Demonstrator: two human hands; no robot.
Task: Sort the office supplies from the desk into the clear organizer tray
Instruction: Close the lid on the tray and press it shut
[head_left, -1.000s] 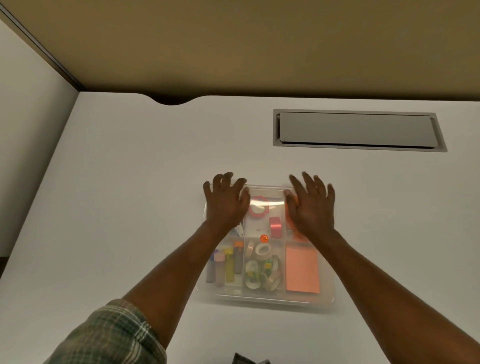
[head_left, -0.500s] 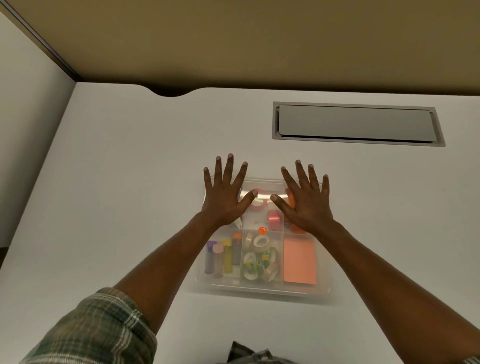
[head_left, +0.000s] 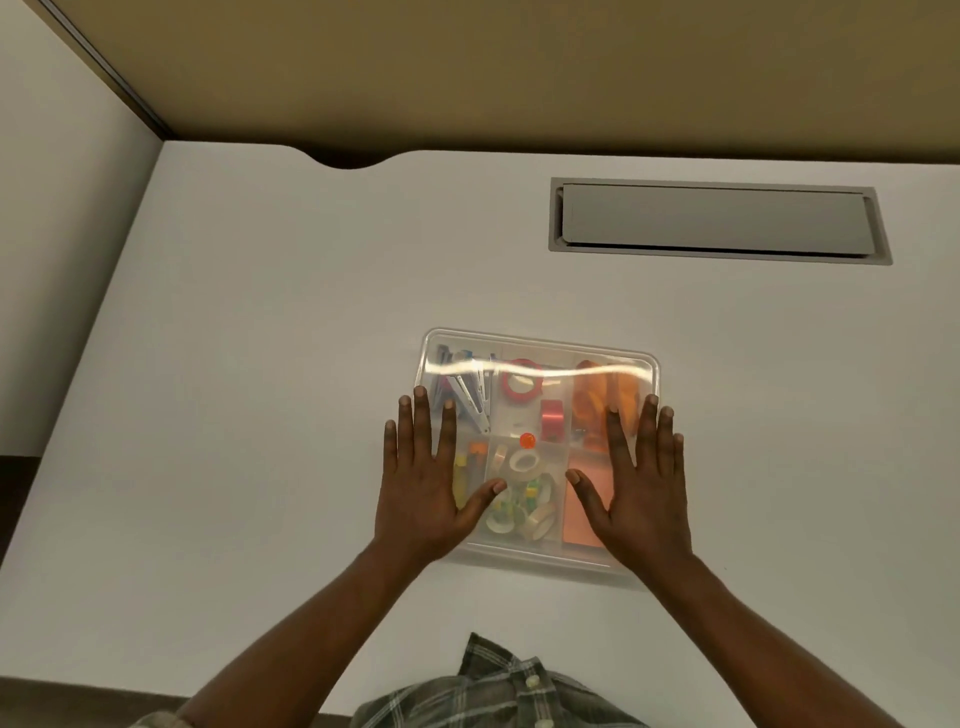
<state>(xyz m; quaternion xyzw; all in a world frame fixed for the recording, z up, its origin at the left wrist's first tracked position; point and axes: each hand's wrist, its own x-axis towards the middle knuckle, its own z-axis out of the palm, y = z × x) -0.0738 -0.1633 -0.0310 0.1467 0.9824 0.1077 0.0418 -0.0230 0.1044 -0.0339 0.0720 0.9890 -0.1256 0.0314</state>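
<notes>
The clear organizer tray lies on the white desk with a clear lid over it that catches a band of glare. Through the lid I see a red tape roll, a stapler, orange items, clear tape rolls, a small orange ball and an orange sticky pad. My left hand lies flat, fingers spread, on the tray's near left part. My right hand lies flat on the near right part. Neither hand holds anything.
A grey cable flap is set into the desk at the back right. A notch cuts the desk's far edge at the left. A partition wall stands along the left side. My plaid shirt shows at the bottom.
Both hands have slid back toward me, from the tray's far half to its near half. The far compartments with the stapler and orange items are now uncovered.
</notes>
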